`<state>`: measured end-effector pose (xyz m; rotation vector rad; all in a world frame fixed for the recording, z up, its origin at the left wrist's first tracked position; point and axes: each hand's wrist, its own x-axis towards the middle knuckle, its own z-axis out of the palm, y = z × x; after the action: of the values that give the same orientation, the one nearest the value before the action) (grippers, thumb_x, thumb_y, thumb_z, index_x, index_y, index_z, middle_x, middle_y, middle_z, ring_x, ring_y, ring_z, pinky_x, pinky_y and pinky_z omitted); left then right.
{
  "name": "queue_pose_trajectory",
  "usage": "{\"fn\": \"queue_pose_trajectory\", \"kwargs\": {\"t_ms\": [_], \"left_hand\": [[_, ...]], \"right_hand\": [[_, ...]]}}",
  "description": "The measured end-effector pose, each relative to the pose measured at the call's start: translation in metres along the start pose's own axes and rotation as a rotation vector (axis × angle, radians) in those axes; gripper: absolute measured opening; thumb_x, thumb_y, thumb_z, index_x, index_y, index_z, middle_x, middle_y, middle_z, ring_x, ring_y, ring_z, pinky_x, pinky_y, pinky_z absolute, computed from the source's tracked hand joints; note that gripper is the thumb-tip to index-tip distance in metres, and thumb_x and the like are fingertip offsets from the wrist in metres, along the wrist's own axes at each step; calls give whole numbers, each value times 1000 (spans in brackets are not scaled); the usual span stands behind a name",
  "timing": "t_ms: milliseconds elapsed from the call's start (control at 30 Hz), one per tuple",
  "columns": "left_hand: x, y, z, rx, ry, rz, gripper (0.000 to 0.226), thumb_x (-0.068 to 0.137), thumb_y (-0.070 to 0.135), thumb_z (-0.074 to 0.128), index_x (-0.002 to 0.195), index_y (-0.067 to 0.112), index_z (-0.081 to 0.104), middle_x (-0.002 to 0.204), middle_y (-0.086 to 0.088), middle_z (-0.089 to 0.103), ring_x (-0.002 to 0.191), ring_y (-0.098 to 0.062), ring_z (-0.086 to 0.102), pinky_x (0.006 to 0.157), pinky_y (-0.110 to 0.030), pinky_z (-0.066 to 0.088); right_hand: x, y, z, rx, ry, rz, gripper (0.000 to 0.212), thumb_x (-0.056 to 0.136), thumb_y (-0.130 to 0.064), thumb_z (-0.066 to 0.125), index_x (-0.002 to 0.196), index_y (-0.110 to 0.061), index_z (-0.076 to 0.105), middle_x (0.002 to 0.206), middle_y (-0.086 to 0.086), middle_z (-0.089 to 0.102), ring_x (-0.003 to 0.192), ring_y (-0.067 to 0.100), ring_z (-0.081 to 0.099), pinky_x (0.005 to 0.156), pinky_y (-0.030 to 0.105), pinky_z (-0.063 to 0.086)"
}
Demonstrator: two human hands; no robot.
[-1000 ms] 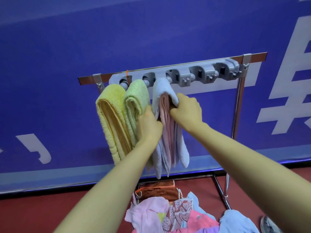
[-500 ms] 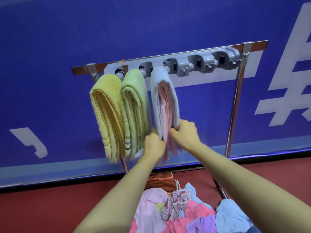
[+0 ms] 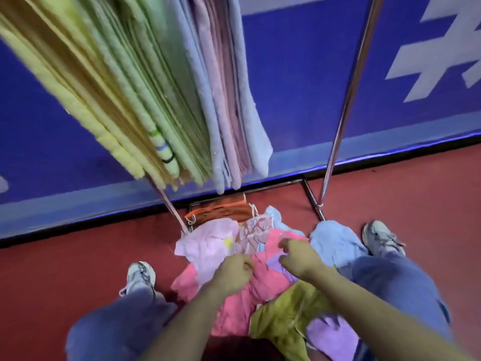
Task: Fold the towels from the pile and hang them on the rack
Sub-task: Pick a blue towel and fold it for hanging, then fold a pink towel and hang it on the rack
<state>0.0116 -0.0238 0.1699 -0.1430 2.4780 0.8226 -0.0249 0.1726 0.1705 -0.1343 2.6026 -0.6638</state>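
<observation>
Sports-hall-like venue: red court floor [image 3: 65, 256], blue banner wall [image 3: 299, 87] with large white lettering [image 3: 421, 87].

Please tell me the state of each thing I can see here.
Yellow towel: folded, hanging.
Green towel: folded, hanging.
Blue towel: folded, hanging.
Pile: crumpled, on the floor.
Left hand: curled at the pile, grip unclear.
Right hand: loosely curled over the pile, holding nothing.
</observation>
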Motion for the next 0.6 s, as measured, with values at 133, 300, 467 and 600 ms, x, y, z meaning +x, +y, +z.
{"fn": "queue_pose_trajectory", "kwargs": {"t_ms": [133, 300, 467, 600], "left_hand": [[-8, -47, 75, 33, -191, -63, 26, 90, 21, 54, 103, 12, 75, 102, -3, 71, 91, -13, 57, 83, -31, 49], [19, -91, 118, 177, -270, -138, 16, 79, 9, 50, 74, 13, 65, 77, -10, 66, 81, -31, 65, 74, -43, 54], [78, -125, 127, 234, -180, -165, 27, 80, 17, 52, 92, 19, 75, 97, -5, 75, 94, -30, 68, 84, -39, 56], [126, -157, 131, 279, -116, -272, 28, 85, 15, 57, 110, 17, 70, 115, -11, 68, 111, -36, 63, 92, -45, 53]], "right_hand": [[-12, 79, 83, -76, -256, 159, 30, 88, -27, 57, 110, -12, 68, 115, 13, 69, 112, 31, 62, 87, 32, 46], [-11, 111, 126, -57, -442, 262, 63, 93, -46, 34, 131, -4, 60, 134, 18, 59, 124, 30, 56, 100, 32, 40], [41, 117, 163, -56, -464, 231, 37, 96, -25, 48, 125, -9, 63, 129, 14, 63, 117, 29, 60, 93, 31, 46], [88, 90, 195, 38, -442, 184, 38, 94, -25, 54, 128, -9, 61, 129, 18, 62, 120, 33, 58, 92, 33, 45]]}}
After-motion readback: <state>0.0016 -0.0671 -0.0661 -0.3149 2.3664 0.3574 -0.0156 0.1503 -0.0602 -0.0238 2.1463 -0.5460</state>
